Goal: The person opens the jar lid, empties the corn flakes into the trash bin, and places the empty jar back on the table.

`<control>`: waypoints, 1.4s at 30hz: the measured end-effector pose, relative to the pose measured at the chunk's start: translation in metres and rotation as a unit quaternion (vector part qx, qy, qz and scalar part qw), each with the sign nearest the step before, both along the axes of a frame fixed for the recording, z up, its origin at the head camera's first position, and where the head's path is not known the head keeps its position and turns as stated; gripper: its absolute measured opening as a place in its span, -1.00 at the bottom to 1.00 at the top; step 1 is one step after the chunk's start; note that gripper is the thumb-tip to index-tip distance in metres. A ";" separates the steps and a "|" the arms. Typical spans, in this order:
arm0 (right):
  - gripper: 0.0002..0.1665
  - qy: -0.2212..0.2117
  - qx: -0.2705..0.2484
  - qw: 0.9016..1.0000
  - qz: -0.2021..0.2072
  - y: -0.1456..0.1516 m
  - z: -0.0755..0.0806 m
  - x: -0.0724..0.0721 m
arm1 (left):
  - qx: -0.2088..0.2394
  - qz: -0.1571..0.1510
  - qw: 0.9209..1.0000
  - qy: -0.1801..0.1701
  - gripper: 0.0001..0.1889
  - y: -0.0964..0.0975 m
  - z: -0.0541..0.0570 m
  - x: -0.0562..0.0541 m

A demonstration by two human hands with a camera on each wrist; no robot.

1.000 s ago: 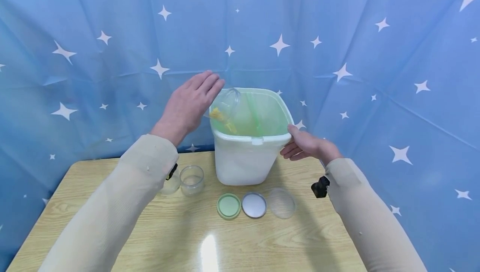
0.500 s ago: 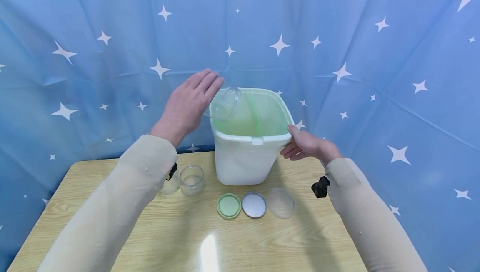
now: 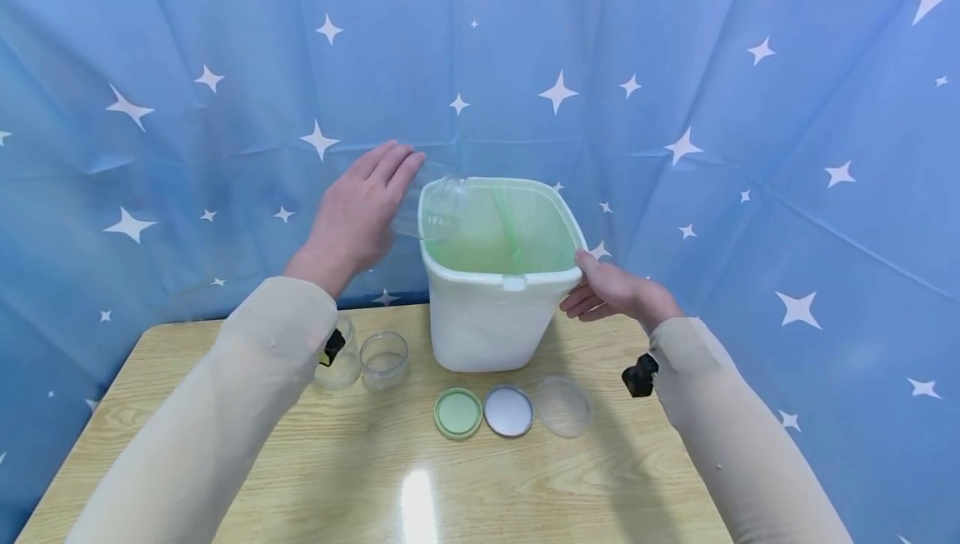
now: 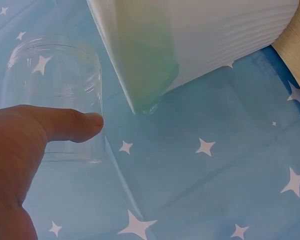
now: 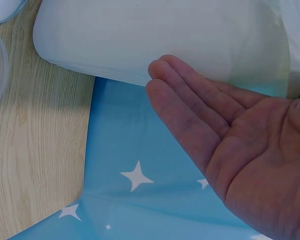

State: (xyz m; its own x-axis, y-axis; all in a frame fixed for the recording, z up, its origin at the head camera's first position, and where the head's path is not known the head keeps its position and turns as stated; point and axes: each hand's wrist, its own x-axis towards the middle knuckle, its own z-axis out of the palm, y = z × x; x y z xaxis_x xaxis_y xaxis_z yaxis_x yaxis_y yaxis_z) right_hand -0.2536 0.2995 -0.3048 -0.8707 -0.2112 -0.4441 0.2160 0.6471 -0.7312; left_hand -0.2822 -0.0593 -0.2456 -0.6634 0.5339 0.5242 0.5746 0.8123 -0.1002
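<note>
In the head view my left hand (image 3: 356,215) grips a clear jar (image 3: 442,209) tipped on its side, with its mouth at the left rim of a white bin (image 3: 483,323). No contents show in the jar (image 4: 60,85) in the left wrist view, where my thumb lies across its side. The bin has a green-tinted inside, and its bottom is not visible. On the bin's right, my right hand (image 3: 618,290) has its thumb at the rim. Its fingers (image 5: 190,110) stretch out nearly straight along the outer wall.
Two more clear containers stand on the wooden table: a jar (image 3: 341,365) partly behind my left wrist camera, and another jar (image 3: 385,361) beside it. Before the bin lie a green lid (image 3: 458,413), a pale lid (image 3: 508,411) and a clear disc (image 3: 564,406). A starry blue curtain (image 3: 247,111) hangs behind.
Yellow pieces spilled from the tipped jar into the bin one second ago; they are now out of sight. My left hand has drawn the jar slightly left. My right hand stays put.
</note>
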 end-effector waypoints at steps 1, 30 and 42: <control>-0.01 0.000 0.000 1.000 0.001 0.000 -0.001 0.000 | 0.005 0.002 1.000 -0.007 -0.16 -0.002 0.000 0.000; 0.05 0.009 0.010 1.000 0.007 -0.002 -0.002 0.000 | 0.181 0.068 0.957 -0.218 0.25 -0.074 -0.030 0.015; 0.10 0.022 0.027 0.999 0.013 0.000 -0.005 -0.001 | 0.259 0.083 0.928 -0.255 0.19 -0.109 -0.059 0.033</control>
State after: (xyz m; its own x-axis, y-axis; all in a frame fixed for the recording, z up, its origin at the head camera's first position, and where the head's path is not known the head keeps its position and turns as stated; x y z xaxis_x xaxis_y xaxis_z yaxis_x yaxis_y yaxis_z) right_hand -0.2544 0.2995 -0.3096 -0.8843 -0.2112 -0.4165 0.1666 0.6906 -0.7038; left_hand -0.2490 -0.1687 -0.3042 -0.9461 0.1669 0.2777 0.3034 0.7570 0.5787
